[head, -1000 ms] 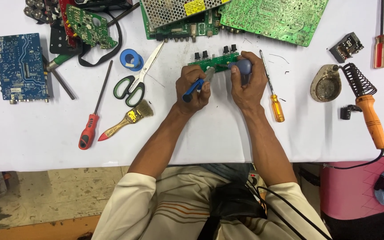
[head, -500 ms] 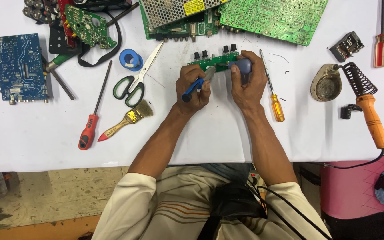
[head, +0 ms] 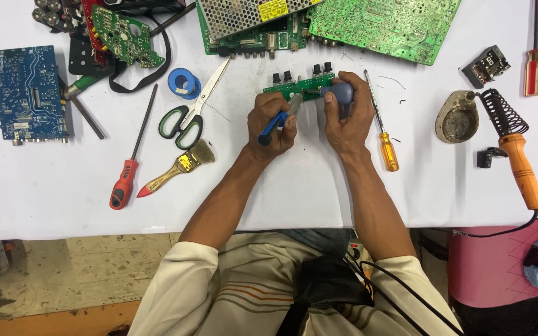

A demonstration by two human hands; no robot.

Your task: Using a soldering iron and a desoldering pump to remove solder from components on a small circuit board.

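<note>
Both hands work together: left hand [head: 273, 127] clenches a blue-handled tool [head: 276, 122] tip-down on the narrow green circuit board [head: 297, 86] while right hand [head: 347, 118] grips a blue-grey tool [head: 342, 97], steadying it.

Counter [head: 344, 186]: white matt sheet, smooth, faintly creased. Small green circuit board [head: 297, 86]: glossy lacquer, black plastic knobs. Blue-handled tool [head: 276, 122]: smooth plastic grip, bare metal tip. Scissors [head: 191, 115]: shiny steel blades, green-black plastic loops. Brush [head: 179, 167]: lacquered wood handle, brass-look ferrule, coarse bristles. Yellow screwdriver [head: 386, 146]: translucent glossy plastic handle, metal shaft. Soldering iron [head: 521, 165]: orange matt plastic, coiled wire stand.
</note>
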